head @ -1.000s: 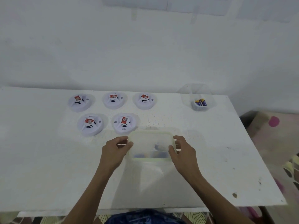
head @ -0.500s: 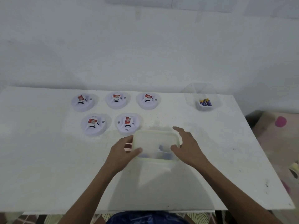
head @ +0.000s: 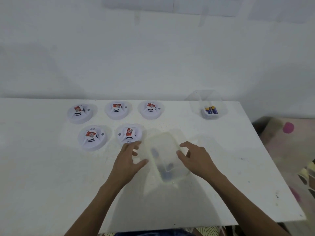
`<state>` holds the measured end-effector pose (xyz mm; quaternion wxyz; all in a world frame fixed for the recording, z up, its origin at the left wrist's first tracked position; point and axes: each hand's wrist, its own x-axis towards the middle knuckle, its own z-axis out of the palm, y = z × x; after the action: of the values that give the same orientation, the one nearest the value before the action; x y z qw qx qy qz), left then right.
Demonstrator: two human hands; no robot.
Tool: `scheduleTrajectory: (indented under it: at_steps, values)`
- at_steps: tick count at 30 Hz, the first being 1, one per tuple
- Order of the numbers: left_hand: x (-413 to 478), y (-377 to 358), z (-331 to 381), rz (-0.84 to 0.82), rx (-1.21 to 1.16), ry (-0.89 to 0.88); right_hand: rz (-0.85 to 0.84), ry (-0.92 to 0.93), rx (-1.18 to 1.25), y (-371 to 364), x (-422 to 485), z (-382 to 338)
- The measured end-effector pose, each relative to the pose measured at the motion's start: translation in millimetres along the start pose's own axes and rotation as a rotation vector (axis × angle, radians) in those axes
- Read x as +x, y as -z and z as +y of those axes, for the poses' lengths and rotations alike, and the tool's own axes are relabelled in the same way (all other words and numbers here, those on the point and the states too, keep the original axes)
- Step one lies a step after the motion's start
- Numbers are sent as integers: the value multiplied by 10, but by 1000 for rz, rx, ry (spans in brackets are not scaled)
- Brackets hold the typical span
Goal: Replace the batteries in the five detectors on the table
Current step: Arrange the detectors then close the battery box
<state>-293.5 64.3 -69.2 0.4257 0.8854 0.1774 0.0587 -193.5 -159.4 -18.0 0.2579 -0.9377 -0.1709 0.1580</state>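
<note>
A plain white wall [head: 153, 57] fills the far half of the view, softly and evenly lit, with a pale rectangular sheet [head: 170, 4] at its top. The white surface [head: 42, 176] stands against it, flecked with small dark marks toward the right. Past its right edge lies a pale cloth [head: 272, 133] with a pink spot [head: 288, 127]. Nearer, a patterned floor [head: 306, 178] shows.

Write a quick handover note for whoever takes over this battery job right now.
Left hand: open, beside the left side of the box.
Right hand: at the box's right rim; blur hides whether it grips.
Box: between the hands, angled, dark items inside.
Detectors: five in two rows, behind and left of the box.
Batteries: in a clear tub, back right.
Done: nothing evident.
Left: all five detectors.
</note>
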Motion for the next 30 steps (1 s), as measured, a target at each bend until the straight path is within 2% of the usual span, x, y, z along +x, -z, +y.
scheduleTrajectory:
  at_steps: [4,10,16,23,30]
  values:
    - [7,-59,128,62,-190,99,-139,-107,234,-25,-53,-11]
    - [15,-6,162,-15,-328,185,-28,-120,328,-108,-34,26]
    - [44,24,144,-64,-318,220,-47,-161,475,-134,-20,18]
    - [15,-17,140,-77,-461,264,-116,-234,700,-95,2,52]
    - [26,4,158,-105,-353,240,-131,-214,646,-109,0,36]
